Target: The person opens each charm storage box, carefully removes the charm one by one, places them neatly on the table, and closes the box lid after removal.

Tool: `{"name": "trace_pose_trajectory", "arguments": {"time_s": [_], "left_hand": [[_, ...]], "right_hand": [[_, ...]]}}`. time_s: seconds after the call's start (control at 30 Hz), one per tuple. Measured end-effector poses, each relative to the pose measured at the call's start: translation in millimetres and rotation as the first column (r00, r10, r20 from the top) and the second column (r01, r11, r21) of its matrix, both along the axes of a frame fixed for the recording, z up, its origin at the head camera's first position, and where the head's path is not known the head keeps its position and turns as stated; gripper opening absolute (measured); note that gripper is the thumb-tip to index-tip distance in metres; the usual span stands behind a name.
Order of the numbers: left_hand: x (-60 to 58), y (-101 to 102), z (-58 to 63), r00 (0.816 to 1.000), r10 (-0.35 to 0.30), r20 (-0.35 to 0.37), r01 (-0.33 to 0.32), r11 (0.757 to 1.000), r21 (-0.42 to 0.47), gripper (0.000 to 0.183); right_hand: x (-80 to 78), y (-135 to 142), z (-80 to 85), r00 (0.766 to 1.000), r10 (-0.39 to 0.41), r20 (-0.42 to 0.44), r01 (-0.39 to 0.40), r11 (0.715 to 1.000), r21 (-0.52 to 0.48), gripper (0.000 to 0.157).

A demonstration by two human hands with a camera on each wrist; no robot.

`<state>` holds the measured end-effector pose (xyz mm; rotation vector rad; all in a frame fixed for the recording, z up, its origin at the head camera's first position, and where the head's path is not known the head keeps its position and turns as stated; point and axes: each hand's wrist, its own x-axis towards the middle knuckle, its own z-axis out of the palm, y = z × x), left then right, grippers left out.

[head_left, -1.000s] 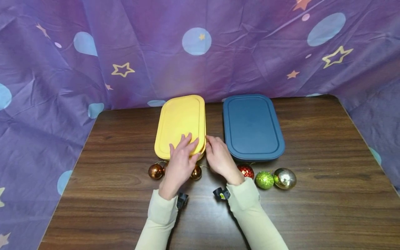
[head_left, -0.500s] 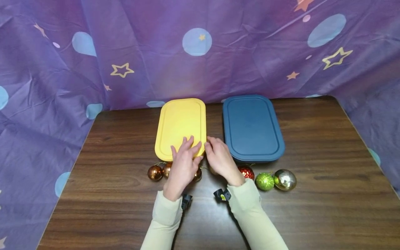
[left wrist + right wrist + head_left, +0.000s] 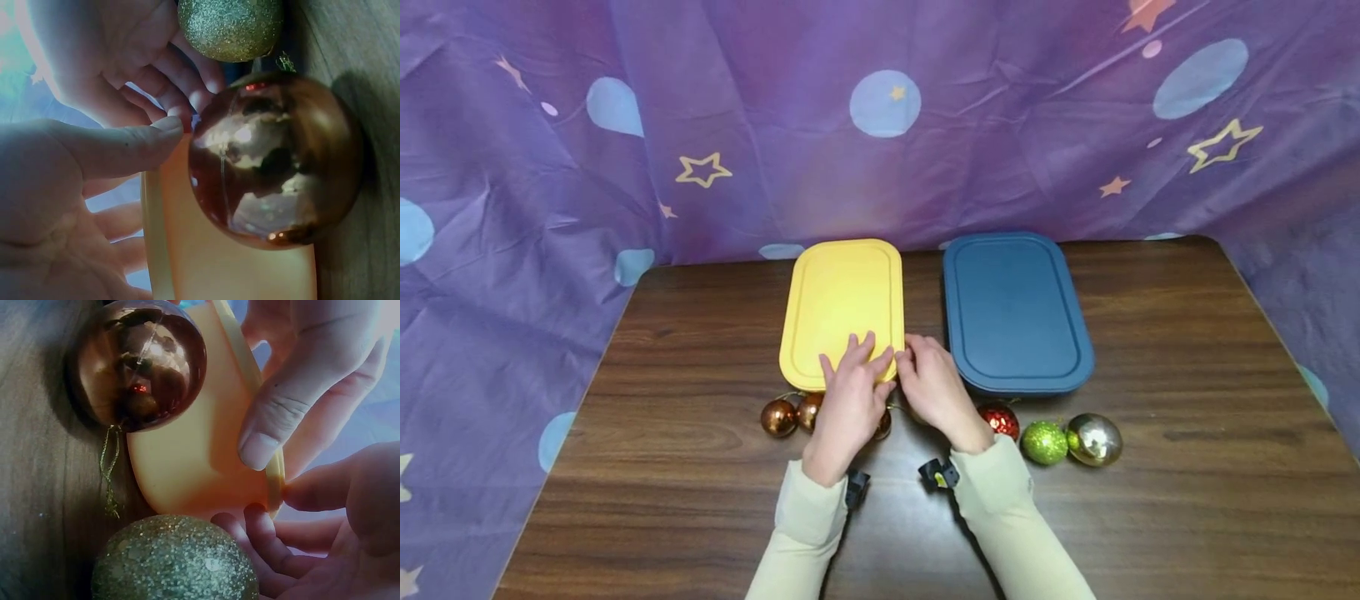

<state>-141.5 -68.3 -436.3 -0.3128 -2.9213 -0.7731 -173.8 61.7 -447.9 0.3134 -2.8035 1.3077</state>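
A yellow lid (image 3: 847, 304) sits level on a yellow storage box (image 3: 181, 469). My left hand (image 3: 850, 408) lies over the lid's near end, fingers spread on top, its thumb by the near rim. At the near right corner my right hand (image 3: 931, 379) pinches the lid's edge, thumb on the rim and curled fingers against the box's side. Right before the box's near wall rests a shiny copper ball ornament (image 3: 275, 162). A glittery gold ball ornament (image 3: 175, 559) lies beneath the right hand, mostly hidden from the head view.
Right of the yellow box stands a blue lidded box (image 3: 1018, 312). Copper ornaments (image 3: 778, 418) lie at the left; a red ornament (image 3: 1000, 422), a green glitter ornament (image 3: 1044, 442) and a silvery ornament (image 3: 1094, 440) lie at the right. A purple curtain (image 3: 790, 125) hangs behind the table (image 3: 662, 467).
The yellow lid's near right corner, slightly raised a second ago, has gone down onto the box. Both hands keep to the same corner, the left moving slightly right. The head view has shifted a little.
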Motion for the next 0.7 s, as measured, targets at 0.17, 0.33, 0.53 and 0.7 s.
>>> {"name": "trace_pose_trajectory", "arguments": {"time_s": [0.17, 0.33, 0.53, 0.7], "left_hand": [[-0.5, 1.6, -0.5, 1.0, -0.016, -0.013, 0.015, 0.999, -0.04, 0.042], [-0.6, 3.6, -1.5, 0.999, -0.039, -0.032, 0.037, 0.996, -0.08, 0.041], [-0.5, 4.2, -2.7, 0.998, -0.049, -0.034, 0.046, 0.995, -0.09, 0.04], [-3.0, 1.5, -3.6, 0.999, -0.047, -0.001, 0.047, 0.998, -0.032, 0.042]], "right_hand": [[0.1, 1.8, -2.2, 1.0, 0.0, 0.008, 0.0, 1.0, 0.005, 0.032], [0.6, 5.2, -3.9, 0.999, 0.008, 0.032, -0.009, 1.0, 0.027, 0.035], [2.4, 7.9, -2.9, 0.999, 0.014, 0.036, -0.016, 0.999, 0.043, 0.035], [5.1, 11.0, 3.8, 0.998, 0.056, 0.04, -0.058, 0.997, 0.051, 0.04]]}}
